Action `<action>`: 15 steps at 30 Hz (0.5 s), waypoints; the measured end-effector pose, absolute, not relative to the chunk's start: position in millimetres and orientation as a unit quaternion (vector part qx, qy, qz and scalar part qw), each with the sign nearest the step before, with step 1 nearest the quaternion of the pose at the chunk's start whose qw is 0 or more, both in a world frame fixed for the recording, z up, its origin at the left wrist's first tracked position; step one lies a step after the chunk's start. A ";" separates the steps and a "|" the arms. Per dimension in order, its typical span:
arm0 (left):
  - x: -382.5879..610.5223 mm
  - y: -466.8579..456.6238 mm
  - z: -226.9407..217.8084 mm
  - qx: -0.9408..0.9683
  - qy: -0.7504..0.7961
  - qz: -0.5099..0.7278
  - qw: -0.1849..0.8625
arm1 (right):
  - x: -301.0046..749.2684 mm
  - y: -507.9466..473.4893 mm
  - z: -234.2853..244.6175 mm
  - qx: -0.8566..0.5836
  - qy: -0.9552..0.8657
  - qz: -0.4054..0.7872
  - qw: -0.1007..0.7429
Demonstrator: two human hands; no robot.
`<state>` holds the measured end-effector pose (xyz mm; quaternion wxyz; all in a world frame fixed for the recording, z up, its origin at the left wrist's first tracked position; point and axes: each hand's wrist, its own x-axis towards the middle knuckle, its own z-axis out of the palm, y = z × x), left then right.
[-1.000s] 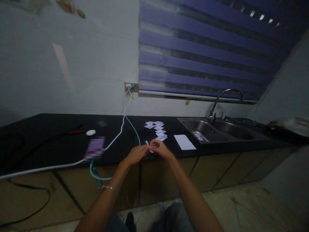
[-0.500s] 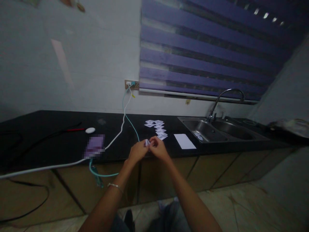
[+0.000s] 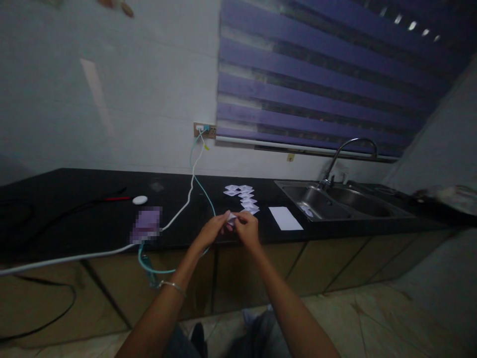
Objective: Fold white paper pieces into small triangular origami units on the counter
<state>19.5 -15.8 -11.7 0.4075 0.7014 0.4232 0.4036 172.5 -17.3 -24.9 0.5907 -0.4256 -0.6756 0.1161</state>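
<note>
Between my hands, above the counter's front edge, is a small folded piece of white paper [image 3: 231, 218]. My left hand [image 3: 213, 231] pinches it from the left, and my right hand [image 3: 247, 229] grips it from the right with bent fingers. The fingers partly cover the paper, so its full shape is hidden. Just beyond them, several folded white paper pieces [image 3: 246, 195] lie in a staggered row on the black counter. A flat stack or sheet of white paper [image 3: 286, 219] rests to the right of my right hand.
A double steel sink [image 3: 337, 211] with a tall faucet [image 3: 350, 141] is set into the counter [image 3: 89, 199] on the right. White cable [image 3: 187, 199] and teal cable [image 3: 206, 195] run from a wall outlet [image 3: 204, 130]. A blurred purple item [image 3: 147, 223] and white disc [image 3: 140, 200] lie left.
The folded paper has turned in my hands and shows a different face. My left wrist has shifted slightly left and down, and the fingers have changed their hold.
</note>
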 end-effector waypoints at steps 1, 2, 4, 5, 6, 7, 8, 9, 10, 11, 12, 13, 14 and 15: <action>19.6 -15.3 -9.9 0.708 0.408 0.393 0.422 | 171.9 -17.7 -24.9 -0.420 -0.672 0.121 0.597; 19.6 -15.3 -8.1 0.715 0.396 0.384 0.429 | 171.2 -18.2 -24.8 -0.415 -0.670 0.128 0.603; 18.9 -16.2 -5.3 0.726 0.376 0.372 0.440 | 170.4 -19.6 -23.9 -0.402 -0.666 0.148 0.610; 18.0 -17.1 -4.5 0.730 0.366 0.370 0.444 | 170.6 -20.3 -23.2 -0.395 -0.666 0.163 0.611; 16.7 -18.0 -4.1 0.735 0.354 0.368 0.445 | 171.3 -20.8 -22.4 -0.388 -0.667 0.182 0.609; 15.0 -19.0 -3.9 0.740 0.343 0.367 0.447 | 172.6 -21.1 -21.5 -0.381 -0.669 0.207 0.604; 13.2 -19.8 -3.9 0.745 0.333 0.364 0.449 | 174.5 -21.0 -20.7 -0.372 -0.670 0.240 0.596; 11.3 -20.4 -4.0 0.747 0.325 0.363 0.453 | 176.9 -20.6 -20.0 -0.360 -0.669 0.280 0.587; 9.6 -20.8 -4.1 0.749 0.318 0.361 0.455 | 179.4 -19.9 -19.4 -0.348 -0.664 0.324 0.577; 8.2 -20.9 -4.2 0.752 0.313 0.358 0.457 | 182.0 -18.8 -19.1 -0.338 -0.656 0.366 0.567; 7.2 -20.9 -4.4 0.756 0.309 0.352 0.457 | 184.4 -17.5 -19.0 -0.333 -0.647 0.399 0.558; 6.4 -20.7 -4.6 0.761 0.304 0.346 0.456 | 186.5 -16.1 -19.2 -0.333 -0.642 0.419 0.550; 5.8 -20.5 -4.8 0.766 0.300 0.338 0.457 | 188.0 -14.5 -19.7 -0.337 -0.643 0.426 0.540; 5.4 -20.4 -5.0 0.769 0.298 0.330 0.459 | 189.1 -13.0 -20.3 -0.344 -0.649 0.424 0.529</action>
